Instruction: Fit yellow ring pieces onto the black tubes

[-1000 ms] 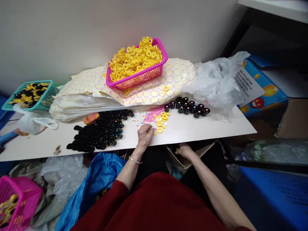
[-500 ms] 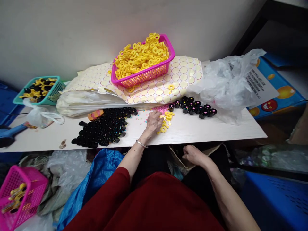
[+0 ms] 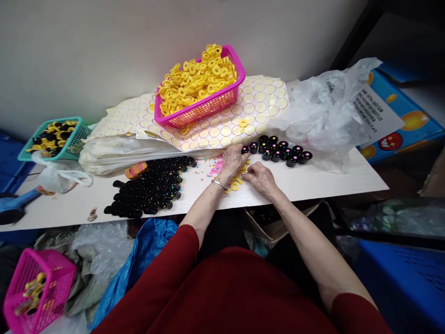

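My left hand [image 3: 233, 161], with a bracelet at its wrist, reaches over the small pink beads [image 3: 216, 167]. Its fingers close at a small black cylinder [image 3: 244, 149], the leftmost of a group of black cylinders [image 3: 285, 152] with coloured beads on top. Close by on the right, my right hand [image 3: 262, 179] has thumb and fingers pinched together; whatever they hold is too small to make out. Yellow ring-shaped plastic pieces [image 3: 235, 185] lie between and below the hands, partly covered by the left one.
A large batch of black cylinders [image 3: 149, 185] stands on the white table [image 3: 194, 199] to the left. Behind are a pink basket [image 3: 201, 110] heaped with yellow pieces, sticker sheets [image 3: 260, 99] and plastic bags [image 3: 320, 111]. An open cardboard box [image 3: 253, 221] sits below the table edge.
My right hand has come up from the box below onto the table beside the yellow pieces. My left hand has moved right and away from me, to the nearest black cylinder.
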A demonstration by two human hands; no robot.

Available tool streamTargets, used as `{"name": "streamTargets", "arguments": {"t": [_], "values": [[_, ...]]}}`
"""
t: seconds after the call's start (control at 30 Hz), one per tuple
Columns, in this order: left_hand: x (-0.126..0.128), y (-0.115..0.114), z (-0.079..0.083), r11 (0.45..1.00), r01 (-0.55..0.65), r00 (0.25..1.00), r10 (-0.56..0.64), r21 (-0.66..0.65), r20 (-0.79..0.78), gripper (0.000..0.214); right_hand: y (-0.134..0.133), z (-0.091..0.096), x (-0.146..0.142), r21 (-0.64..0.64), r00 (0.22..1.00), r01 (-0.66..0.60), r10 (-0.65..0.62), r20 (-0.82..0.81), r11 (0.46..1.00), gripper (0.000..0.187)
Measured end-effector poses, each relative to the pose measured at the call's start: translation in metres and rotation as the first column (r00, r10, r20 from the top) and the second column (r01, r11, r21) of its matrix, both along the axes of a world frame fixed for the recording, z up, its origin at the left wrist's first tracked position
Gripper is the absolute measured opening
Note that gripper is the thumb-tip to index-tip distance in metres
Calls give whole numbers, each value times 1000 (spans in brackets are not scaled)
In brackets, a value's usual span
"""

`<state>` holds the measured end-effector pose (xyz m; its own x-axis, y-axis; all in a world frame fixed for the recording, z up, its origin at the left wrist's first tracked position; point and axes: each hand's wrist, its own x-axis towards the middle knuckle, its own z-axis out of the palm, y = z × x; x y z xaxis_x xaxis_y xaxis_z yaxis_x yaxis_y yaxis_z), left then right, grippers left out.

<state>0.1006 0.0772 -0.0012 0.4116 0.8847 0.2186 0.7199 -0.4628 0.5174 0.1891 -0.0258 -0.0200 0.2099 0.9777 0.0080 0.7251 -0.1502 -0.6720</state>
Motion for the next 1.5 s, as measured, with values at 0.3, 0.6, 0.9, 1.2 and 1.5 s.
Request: {"name": "streamTargets", "arguments": {"t": [0.3, 0.6, 0.9, 1.2, 1.5], "values": [[-52, -49, 4, 981, -35, 944, 95, -188, 316, 29, -17, 8, -13, -123, 948, 57, -15, 318, 991, 23], [-35, -104, -27, 943, 223, 964, -174, -248, 203, 24, -60, -6, 21, 54, 965, 261, -262, -6, 964, 13], [-25, -103, -29, 942, 244, 951, -185, -231, 249, 18, -69, -8, 34, 178, 940, 221, -258, 222, 959, 16], [-27, -104, -31, 945, 228, 936, -146, -235, 320, 19, -78, -5, 35, 171, 910, 58, -123, 396, 984, 21], [-24, -106, -31, 923, 221, 928, -100, -315, 360, 15, -58, -8, 32, 162, 975, 106, -135, 178, 981, 26]]}}
